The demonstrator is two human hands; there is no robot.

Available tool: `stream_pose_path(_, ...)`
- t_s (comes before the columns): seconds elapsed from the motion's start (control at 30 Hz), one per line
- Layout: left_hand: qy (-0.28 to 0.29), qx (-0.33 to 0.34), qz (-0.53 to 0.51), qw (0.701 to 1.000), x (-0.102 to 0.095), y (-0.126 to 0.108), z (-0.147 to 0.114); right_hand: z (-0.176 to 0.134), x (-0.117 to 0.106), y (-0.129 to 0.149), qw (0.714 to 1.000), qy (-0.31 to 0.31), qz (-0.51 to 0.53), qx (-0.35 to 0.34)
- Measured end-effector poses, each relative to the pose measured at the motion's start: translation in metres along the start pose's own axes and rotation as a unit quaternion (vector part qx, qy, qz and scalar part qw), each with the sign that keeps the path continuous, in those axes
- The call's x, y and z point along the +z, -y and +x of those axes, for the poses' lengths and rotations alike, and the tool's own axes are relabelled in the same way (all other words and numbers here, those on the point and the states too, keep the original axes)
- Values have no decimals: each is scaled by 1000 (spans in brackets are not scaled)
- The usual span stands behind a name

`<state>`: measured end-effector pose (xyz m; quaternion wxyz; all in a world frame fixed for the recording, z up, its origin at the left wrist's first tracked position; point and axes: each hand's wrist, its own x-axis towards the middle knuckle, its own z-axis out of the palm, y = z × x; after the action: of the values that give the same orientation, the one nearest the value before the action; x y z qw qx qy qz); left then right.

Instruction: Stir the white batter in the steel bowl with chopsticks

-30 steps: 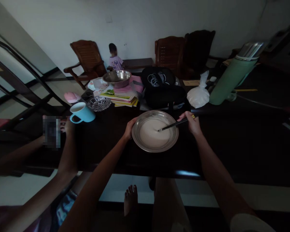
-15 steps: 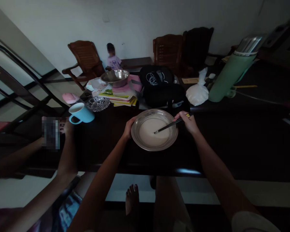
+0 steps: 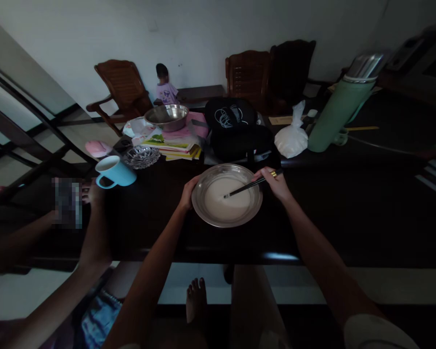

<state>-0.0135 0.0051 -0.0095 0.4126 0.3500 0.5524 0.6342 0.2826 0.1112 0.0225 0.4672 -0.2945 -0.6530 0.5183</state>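
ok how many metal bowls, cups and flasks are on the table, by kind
metal bowls: 2, the one with white batter and the one on the books
cups: 1, blue cup
flasks: 1, green flask
total: 4

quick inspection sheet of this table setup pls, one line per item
surface: dark table, unlit, edge toward the wearer
job's things: steel plate of white batter; dark chopsticks with tips in it
clutter: blue mug, glass dish, book stack under a steel bowl, black bag, white powder bag, green flask
hands: left hand grips the plate rim; right hand holds the chopsticks
cables: white cord coiled on the bag
surroundings: wooden chairs; another person's hands at left with a blurred item; a small person by the wall
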Motion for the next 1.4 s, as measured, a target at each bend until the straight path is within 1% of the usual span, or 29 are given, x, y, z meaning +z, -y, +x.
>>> stream_pose_path(0.1,-2,3,3,1000,1,-1,-1,1,-2,0,999,-45,11,-2)
stream_pose_path(0.17,-1,1,3,1000,1,-2,-2,1,-4,-1,998,-60,28,0)
stream_pose_path(0.23,-1,-3,4,1000,1,-2,-2,0,-4,-2,999,-37,28,-3)
stream_pose_path(0.3,-1,-4,7,1000,1,-3,-2,0,-2,-1,1000,5,9,-12)
stream_pose_path(0.37,1,-9,4,1000,0,-3,-2,0,0,0,999,22,-16,-24)
stream_pose_path(0.43,2,-16,0,1000,0,-2,-2,1,-1,-1,999,0,-23,-27)
stream_pose_path(0.5,4,-10,5,1000,-1,-1,-1,2,-5,-3,999,-45,-7,-19)
stream_pose_path(0.57,8,2,14,1000,-2,1,1,3,-8,-5,998,-67,15,-10)
stream_pose_path(0.6,7,4,17,1000,-2,1,1,2,-9,-6,998,-62,21,-7)
stream_pose_path(0.63,6,5,17,1000,-3,1,2,2,-8,-7,999,-44,20,-6)
stream_pose_path(0.73,9,8,22,1000,-3,1,2,-1,-4,-5,999,29,-7,-22)
stream_pose_path(0.8,16,7,18,1000,-3,1,1,-2,-2,-4,997,41,-39,-44)
stream_pose_path(0.87,15,1,6,1000,-3,1,0,-1,-3,-4,998,3,-45,-49)
stream_pose_path(0.93,13,-4,-5,1000,-3,2,0,1,-6,-5,998,-52,-11,-33)
stream_pose_path(1.0,16,-6,-4,1000,-3,2,0,2,-8,-7,996,-80,29,-20)
stream_pose_path(1.03,16,-5,-1,1000,-3,2,0,2,-8,-8,996,-74,38,-18)
stream_pose_path(1.1,12,-6,5,1000,-3,1,1,1,-6,-7,999,-28,31,-22)
stream_pose_path(1.17,7,-8,8,1000,-3,1,1,-1,-3,-4,999,26,0,-34)
stream_pose_path(1.23,6,-8,10,1000,-2,0,1,-2,-1,-2,996,44,-45,-57)
stream_pose_path(1.3,4,-2,13,1000,-1,0,1,-1,-2,-2,996,12,-63,-66)
stream_pose_path(1.4,9,5,11,1000,-1,0,0,2,-8,-6,996,-78,-12,-40)
